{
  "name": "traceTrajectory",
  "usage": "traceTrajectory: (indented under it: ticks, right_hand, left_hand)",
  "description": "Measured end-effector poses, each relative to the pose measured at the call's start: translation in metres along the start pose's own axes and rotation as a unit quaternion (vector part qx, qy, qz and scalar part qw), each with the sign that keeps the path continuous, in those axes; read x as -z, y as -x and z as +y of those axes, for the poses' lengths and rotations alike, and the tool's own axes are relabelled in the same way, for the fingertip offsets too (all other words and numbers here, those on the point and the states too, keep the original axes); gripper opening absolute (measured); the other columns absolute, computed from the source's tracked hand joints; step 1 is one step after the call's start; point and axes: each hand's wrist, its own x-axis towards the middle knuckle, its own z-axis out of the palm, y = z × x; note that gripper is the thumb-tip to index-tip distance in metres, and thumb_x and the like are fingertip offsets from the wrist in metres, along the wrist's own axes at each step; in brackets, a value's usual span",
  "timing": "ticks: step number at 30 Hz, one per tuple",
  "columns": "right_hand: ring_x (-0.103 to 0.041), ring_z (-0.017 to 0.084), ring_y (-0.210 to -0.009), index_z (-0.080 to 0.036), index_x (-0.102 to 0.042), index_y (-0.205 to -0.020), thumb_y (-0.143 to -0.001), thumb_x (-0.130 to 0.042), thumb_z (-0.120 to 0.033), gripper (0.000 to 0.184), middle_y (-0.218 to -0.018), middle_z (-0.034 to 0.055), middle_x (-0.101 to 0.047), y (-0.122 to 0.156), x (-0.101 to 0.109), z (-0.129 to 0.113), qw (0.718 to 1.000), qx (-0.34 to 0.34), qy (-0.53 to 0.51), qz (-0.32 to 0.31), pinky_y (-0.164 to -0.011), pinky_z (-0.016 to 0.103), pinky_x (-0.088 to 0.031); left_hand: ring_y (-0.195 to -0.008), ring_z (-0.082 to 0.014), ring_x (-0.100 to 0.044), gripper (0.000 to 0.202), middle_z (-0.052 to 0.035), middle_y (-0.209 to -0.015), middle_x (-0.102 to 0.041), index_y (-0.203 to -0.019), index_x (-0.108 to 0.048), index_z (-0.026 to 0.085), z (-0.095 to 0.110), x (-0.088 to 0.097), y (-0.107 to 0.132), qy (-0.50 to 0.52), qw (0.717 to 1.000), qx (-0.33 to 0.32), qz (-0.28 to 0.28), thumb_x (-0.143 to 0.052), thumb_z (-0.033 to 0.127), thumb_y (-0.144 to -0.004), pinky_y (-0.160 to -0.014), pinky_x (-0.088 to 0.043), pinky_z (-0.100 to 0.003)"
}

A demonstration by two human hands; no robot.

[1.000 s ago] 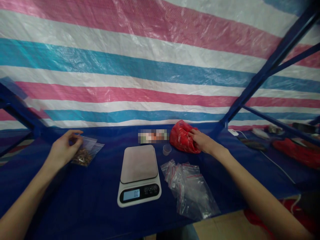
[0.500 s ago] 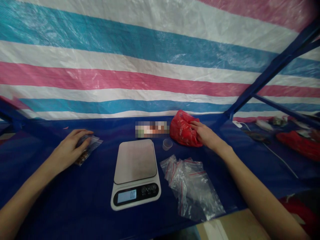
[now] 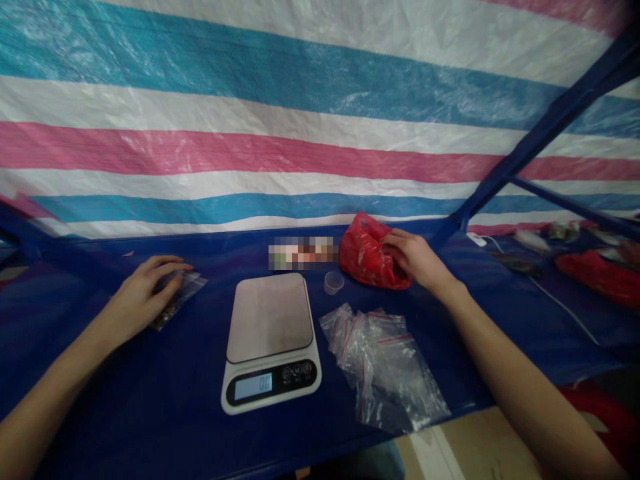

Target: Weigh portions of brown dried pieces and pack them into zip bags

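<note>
My left hand (image 3: pixel 150 293) lies curled over a small clear zip bag (image 3: pixel 189 283) on the blue surface; small brownish bits show at its lower end. My right hand (image 3: pixel 414 260) grips the edge of a crumpled red plastic bag (image 3: pixel 367 257), with some fingers hidden at its mouth. Between the hands stands a white kitchen scale (image 3: pixel 270 320) with a bare metal plate and a display reading 0.0. A small clear plastic cup (image 3: pixel 333 283) is beside the red bag. Several flat clear zip bags (image 3: pixel 385 373) with red seal lines overlap right of the scale.
A blurred-out item (image 3: pixel 303 253) lies behind the scale. The striped tarp (image 3: pixel 250 153) hangs along the back, and blue frame bars (image 3: pixel 530 143) rise at the right. A white cable (image 3: pixel 563 307) and another red bag (image 3: pixel 600 277) lie farther right.
My right hand has pulled the red bag's near side to the right, and its mouth gapes wider. My left hand stays on the zip bag. The view has shifted slightly.
</note>
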Motion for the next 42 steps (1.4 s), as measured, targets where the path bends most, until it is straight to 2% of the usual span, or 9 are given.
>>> traceTrajectory:
  ticks: [8, 12, 17, 21, 28, 32, 35, 38, 42]
  right_hand:
    - [-0.074, 0.028, -0.092, -0.021, -0.077, -0.097, -0.095, -0.065, -0.027, 0.014, -0.1, 0.0098, -0.078, -0.003, 0.024, -0.025, 0.993, -0.049, -0.058, 0.092, -0.09, 0.04, -0.057]
    - [-0.074, 0.025, -0.092, -0.022, -0.077, -0.098, -0.093, -0.073, -0.029, 0.01, -0.099, 0.0069, -0.079, -0.006, 0.022, -0.052, 0.981, -0.056, -0.124, 0.137, -0.091, 0.039, -0.057]
    - [-0.073, 0.022, -0.093, -0.024, -0.076, -0.101, -0.097, -0.071, -0.024, 0.007, -0.1, 0.005, -0.077, -0.008, -0.004, -0.093, 0.974, 0.061, -0.213, 0.039, -0.085, 0.035, -0.059]
    - [-0.072, 0.018, -0.093, -0.024, -0.076, -0.108, -0.099, -0.067, -0.019, 0.013, -0.102, 0.0046, -0.075, -0.007, -0.02, -0.104, 0.966, 0.104, -0.236, -0.005, -0.083, 0.031, -0.058]
    - [-0.073, 0.019, -0.093, -0.026, -0.077, -0.112, -0.096, -0.073, -0.023, 0.017, -0.104, 0.0045, -0.075, -0.009, -0.03, -0.107, 0.96, 0.099, -0.261, 0.008, -0.082, 0.033, -0.061]
    - [-0.073, 0.02, -0.088, -0.027, -0.077, -0.115, -0.095, -0.073, -0.026, 0.02, -0.107, 0.0052, -0.075, -0.012, -0.022, -0.114, 0.966, 0.062, -0.244, 0.053, -0.081, 0.035, -0.061]
    - [-0.072, 0.023, -0.095, -0.026, -0.078, -0.105, -0.098, -0.061, -0.018, 0.021, -0.102, 0.0049, -0.077, -0.012, 0.002, -0.104, 0.976, 0.022, -0.185, 0.11, -0.088, 0.038, -0.058]
    - [-0.071, 0.02, -0.079, -0.023, -0.074, -0.08, -0.088, -0.05, -0.007, 0.029, -0.082, 0.0031, -0.074, -0.004, 0.027, -0.071, 0.981, -0.053, -0.107, 0.155, -0.078, 0.033, -0.055]
    - [-0.069, 0.019, -0.066, -0.022, -0.07, -0.072, -0.079, -0.049, -0.006, 0.027, -0.073, 0.0019, -0.073, 0.009, 0.03, -0.017, 0.993, -0.101, -0.041, 0.047, -0.066, 0.029, -0.051]
  left_hand:
    - [-0.122, -0.0324, -0.062, 0.048, -0.013, -0.127, -0.065, -0.116, -0.074, 0.019, 0.004, 0.0, -0.001, 0.009, 1.0, -0.007, 0.002, -0.043, 0.049, -0.095, -0.115, -0.045, -0.052]
    - [-0.12, -0.0315, -0.063, 0.048, -0.0127, -0.127, -0.066, -0.115, -0.074, 0.02, 0.008, 0.001, -0.001, 0.013, 1.0, -0.005, -0.007, -0.043, 0.05, -0.094, -0.115, -0.045, -0.052]
    - [-0.12, -0.0311, -0.063, 0.048, -0.0124, -0.125, -0.067, -0.114, -0.074, 0.019, 0.007, -0.001, -0.002, 0.006, 1.0, -0.003, -0.005, -0.043, 0.049, -0.094, -0.115, -0.045, -0.05]
    - [-0.121, -0.0301, -0.062, 0.046, -0.0127, -0.125, -0.066, -0.115, -0.073, 0.018, 0.003, -0.002, -0.001, 0.007, 1.0, -0.01, -0.003, -0.044, 0.048, -0.095, -0.116, -0.044, -0.049]
    - [-0.12, -0.0312, -0.063, 0.045, -0.0121, -0.125, -0.067, -0.114, -0.073, 0.02, 0.002, -0.002, -0.002, 0.009, 1.0, -0.018, -0.005, -0.043, 0.048, -0.096, -0.114, -0.046, -0.05]
    - [-0.119, -0.0312, -0.063, 0.046, -0.0129, -0.124, -0.067, -0.114, -0.073, 0.019, 0.004, -0.002, -0.003, 0.011, 1.0, -0.018, -0.005, -0.043, 0.048, -0.095, -0.114, -0.045, -0.051]
    - [-0.119, -0.0302, -0.063, 0.045, -0.0116, -0.123, -0.068, -0.113, -0.073, 0.02, 0.003, -0.002, -0.003, 0.01, 1.0, -0.012, -0.003, -0.043, 0.048, -0.095, -0.115, -0.044, -0.049]
    - [-0.119, -0.0297, -0.063, 0.045, -0.0113, -0.123, -0.068, -0.113, -0.073, 0.021, 0.002, -0.003, -0.002, 0.008, 1.0, -0.012, -0.002, -0.043, 0.048, -0.096, -0.115, -0.044, -0.048]
    - [-0.119, -0.0296, -0.063, 0.047, -0.0123, -0.124, -0.067, -0.115, -0.074, 0.02, 0.004, -0.001, -0.001, 0.012, 1.0, -0.012, -0.006, -0.042, 0.049, -0.096, -0.113, -0.045, -0.047]
